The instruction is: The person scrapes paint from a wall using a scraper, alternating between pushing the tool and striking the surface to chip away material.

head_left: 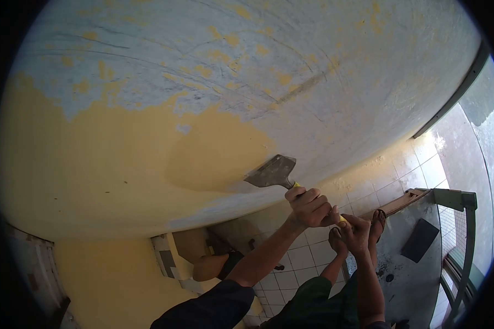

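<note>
A wide-bladed scraper (pixel 271 171) lies with its grey metal blade at the wall (pixel 219 159), where yellow paint borders a bare grey-white patch. My left hand (pixel 311 207) is wrapped round its yellow handle just behind the blade. Farther back, my right hand (pixel 355 233) closes on the handle's rear end. Only short bits of yellow handle show, near the blade and between the two hands; the rest is hidden by fingers. Patches and flecks of yellow paint remain on the stripped area above, with long dark scratches across it.
Below are white floor tiles (pixel 299 257) and my sandalled feet (pixel 377 225). At right, a dark rectangular piece (pixel 421 240) lies on a stained grey surface (pixel 395 279), beside a green frame (pixel 469 230) and a wooden strip (pixel 403 203).
</note>
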A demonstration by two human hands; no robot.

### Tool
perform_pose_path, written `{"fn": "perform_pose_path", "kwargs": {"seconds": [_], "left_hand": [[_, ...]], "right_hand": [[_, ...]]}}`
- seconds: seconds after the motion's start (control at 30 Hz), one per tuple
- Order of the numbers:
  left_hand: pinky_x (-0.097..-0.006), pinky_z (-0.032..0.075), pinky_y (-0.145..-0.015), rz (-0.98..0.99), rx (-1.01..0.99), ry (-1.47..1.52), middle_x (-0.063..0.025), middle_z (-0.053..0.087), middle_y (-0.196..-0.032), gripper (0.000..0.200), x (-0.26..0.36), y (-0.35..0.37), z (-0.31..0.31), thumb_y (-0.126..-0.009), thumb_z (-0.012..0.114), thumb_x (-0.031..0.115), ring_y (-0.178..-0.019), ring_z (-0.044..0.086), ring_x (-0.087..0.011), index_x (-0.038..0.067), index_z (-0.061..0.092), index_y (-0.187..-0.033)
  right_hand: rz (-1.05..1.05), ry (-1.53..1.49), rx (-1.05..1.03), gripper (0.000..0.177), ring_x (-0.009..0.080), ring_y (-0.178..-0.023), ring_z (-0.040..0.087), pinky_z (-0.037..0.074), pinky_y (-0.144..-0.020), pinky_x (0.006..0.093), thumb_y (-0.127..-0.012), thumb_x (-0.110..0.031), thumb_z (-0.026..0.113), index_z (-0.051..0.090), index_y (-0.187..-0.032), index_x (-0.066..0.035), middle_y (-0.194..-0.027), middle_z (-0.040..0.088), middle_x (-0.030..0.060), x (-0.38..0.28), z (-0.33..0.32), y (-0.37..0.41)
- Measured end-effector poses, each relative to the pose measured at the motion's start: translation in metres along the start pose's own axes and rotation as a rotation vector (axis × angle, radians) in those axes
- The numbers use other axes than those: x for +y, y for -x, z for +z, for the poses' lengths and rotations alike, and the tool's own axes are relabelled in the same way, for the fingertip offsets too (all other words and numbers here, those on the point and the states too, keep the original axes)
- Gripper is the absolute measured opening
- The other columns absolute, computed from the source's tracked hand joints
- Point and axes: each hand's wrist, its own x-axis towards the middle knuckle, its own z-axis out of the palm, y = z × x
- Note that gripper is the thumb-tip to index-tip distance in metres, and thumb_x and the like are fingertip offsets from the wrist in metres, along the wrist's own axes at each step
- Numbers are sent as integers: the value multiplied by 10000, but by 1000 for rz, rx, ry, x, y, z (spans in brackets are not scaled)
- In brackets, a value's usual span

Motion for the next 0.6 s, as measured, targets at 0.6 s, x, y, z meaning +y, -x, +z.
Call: {"fn": "perform_pose_path", "kwargs": {"seconds": [0.6], "left_hand": [[-345,268,-804,-50,-17,-26,79,452,-541,343,-5,17,8,-813,587,298,-637,519,-75,225,390,-542]], "right_hand": [[-52,36,19,327,230,-580,659,502,-589,316,-800,-290,750,723,-889,23,-641,648,138,16,7,-9]]}}
